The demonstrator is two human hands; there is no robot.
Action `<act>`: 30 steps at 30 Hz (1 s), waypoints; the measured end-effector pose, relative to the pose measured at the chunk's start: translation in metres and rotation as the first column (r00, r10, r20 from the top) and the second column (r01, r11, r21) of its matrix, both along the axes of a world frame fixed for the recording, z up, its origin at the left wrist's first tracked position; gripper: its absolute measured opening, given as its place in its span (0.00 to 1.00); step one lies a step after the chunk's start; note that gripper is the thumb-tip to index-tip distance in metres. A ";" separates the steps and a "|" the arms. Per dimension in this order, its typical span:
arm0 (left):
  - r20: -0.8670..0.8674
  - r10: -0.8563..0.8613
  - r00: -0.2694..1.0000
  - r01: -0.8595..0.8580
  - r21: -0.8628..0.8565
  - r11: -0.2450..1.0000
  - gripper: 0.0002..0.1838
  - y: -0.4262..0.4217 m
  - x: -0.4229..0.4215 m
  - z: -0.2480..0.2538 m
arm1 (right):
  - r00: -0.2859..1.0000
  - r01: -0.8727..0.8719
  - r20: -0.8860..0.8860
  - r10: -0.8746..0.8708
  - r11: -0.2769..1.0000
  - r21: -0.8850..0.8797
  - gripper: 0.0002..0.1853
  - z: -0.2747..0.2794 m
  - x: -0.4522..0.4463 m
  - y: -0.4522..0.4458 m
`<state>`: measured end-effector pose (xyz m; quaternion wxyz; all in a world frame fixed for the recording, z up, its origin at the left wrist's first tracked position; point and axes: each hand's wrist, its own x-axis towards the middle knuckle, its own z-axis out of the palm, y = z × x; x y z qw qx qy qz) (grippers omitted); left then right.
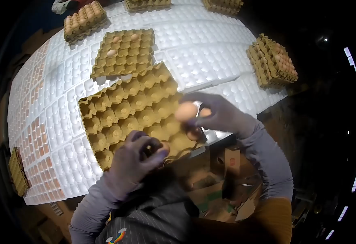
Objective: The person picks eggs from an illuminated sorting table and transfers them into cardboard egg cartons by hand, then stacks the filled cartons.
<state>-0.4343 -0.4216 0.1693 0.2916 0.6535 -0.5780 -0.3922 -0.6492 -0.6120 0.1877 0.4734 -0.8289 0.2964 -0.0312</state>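
Note:
A brown cardboard egg tray (pixel 123 110) lies in front of me on white moulded trays, most of its cups bare. My right hand (pixel 216 112), slightly blurred, is over the tray's right edge and grips a brown egg (pixel 185 112) between thumb and fingers. A second egg (pixel 205 112) shows behind the thumb. Just below that hand, another egg (pixel 194 133) sits at the tray's edge; I cannot tell whether a finger touches it. Low over the near edge, my left hand (pixel 139 156) curls around an egg (pixel 164 150), partly hidden by its fingers.
Beyond lies another cardboard tray (pixel 125 61) with a few eggs. Stacked egg-filled trays stand at the far left (pixel 85 21) and right (pixel 272 63). White moulded trays (pixel 204 63) cover the table, with eggs in some at left. Cardboard boxes (pixel 231 162) lie below the near edge.

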 end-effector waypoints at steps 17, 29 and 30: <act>0.643 -0.204 0.738 0.271 -0.006 0.962 0.22 -0.077 -0.090 -0.011 | 0.731 0.424 0.253 -0.634 0.712 0.561 0.41 -0.013 -0.040 0.009; -0.965 0.104 0.241 0.034 0.116 0.993 0.41 0.002 0.094 -0.024 | 0.671 0.299 0.332 -0.663 0.652 0.697 0.39 -0.007 0.019 0.064; -0.971 0.090 0.221 0.012 0.095 0.995 0.40 0.016 0.115 -0.028 | 0.628 0.311 0.281 -0.726 0.565 0.765 0.38 -0.004 0.048 0.070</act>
